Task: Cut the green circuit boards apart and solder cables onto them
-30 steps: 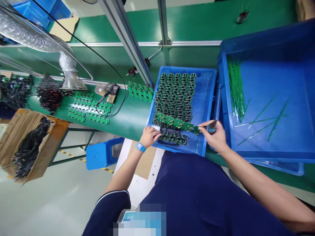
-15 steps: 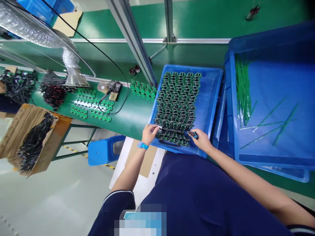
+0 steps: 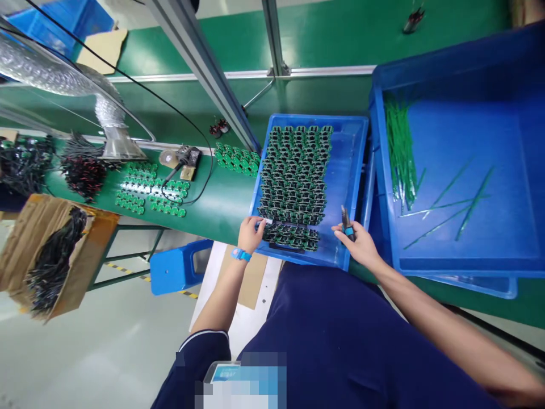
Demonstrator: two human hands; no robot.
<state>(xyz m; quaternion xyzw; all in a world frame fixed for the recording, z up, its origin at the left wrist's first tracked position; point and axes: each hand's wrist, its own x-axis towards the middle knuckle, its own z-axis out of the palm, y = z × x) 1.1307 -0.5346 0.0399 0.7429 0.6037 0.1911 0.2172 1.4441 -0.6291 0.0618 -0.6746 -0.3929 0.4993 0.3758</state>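
A blue tray (image 3: 352,165) in front of me is packed with rows of green circuit boards (image 3: 296,176). My left hand (image 3: 250,233), with a blue wristband, pinches the left end of the nearest board strip (image 3: 289,234) at the tray's near-left corner. My right hand (image 3: 360,244) is closed round a small cutter with a blue grip (image 3: 346,220), its dark tip pointing up over the tray's near-right corner. The tool touches no board.
A large blue bin (image 3: 460,170) to the right holds thin green strips (image 3: 400,153). Round green boards (image 3: 149,190), a soldering iron stand (image 3: 187,158) and wire bundles (image 3: 83,165) lie on the green bench. A cardboard box of black cables (image 3: 46,255) and a blue stool (image 3: 179,267) stand lower left.
My right hand laid a strip of round boards down on the nearest row, then drew back right and tipped the cutter upright. The left hand stayed at the strip's end.
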